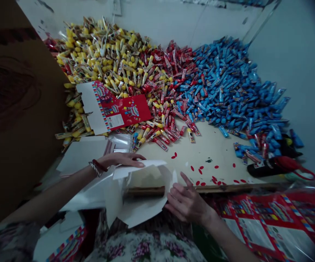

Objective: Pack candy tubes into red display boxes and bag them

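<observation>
Presently: carton (143, 211), six o'clock, an open sleeve | left hand (124, 159), its eleven o'clock: fingers extended along flap (153, 163), grip hidden | right hand (187, 203), its three o'clock: fingers curled at edge, index apart, clamping unclear | judged stage: opened out; flaps unclosed

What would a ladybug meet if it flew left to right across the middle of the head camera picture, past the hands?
Big brown cardboard box → left hand → right hand → black cylinder with a red loop.
</observation>
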`<state>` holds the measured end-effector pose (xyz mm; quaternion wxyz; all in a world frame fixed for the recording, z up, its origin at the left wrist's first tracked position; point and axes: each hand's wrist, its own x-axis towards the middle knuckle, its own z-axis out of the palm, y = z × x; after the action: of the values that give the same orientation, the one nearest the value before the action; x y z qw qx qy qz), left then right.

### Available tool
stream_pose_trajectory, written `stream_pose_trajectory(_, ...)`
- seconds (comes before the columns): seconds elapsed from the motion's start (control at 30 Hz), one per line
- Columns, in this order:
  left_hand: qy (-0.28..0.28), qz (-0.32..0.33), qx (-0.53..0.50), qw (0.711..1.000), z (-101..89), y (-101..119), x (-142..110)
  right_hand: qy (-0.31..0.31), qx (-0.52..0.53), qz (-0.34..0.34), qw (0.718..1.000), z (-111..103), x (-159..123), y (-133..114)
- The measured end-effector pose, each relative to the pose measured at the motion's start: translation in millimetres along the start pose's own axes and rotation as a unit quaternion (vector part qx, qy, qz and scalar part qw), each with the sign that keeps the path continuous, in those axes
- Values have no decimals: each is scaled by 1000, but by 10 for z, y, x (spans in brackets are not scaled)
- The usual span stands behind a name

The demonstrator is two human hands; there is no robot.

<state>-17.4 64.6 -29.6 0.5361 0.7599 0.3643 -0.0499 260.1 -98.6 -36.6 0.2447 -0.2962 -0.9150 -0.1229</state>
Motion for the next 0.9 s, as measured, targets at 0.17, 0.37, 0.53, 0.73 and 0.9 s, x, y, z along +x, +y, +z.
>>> stream_pose_trajectory(0.17,-25,-68,25,997,88,-62,-99,82,47,86,992,181,-121,25)
stream_pose_trajectory(0.37,0,-99,39,994,153,-249,47,138,202,158,957,614,-156,-258)
stream_pose_trajectory(0.53,-104,-62,-81,989,61,-292,271,56,209,16,976,794,-49,-299)
stream_pose_trajectory(0.73,-50,10,-147,988,-113,-432,149,97,309,57,944,856,-101,-158)
stream_pose_trajectory(0.9,3,81,-328,941,240,-632,-359,95,350,218,906,673,-148,-50)
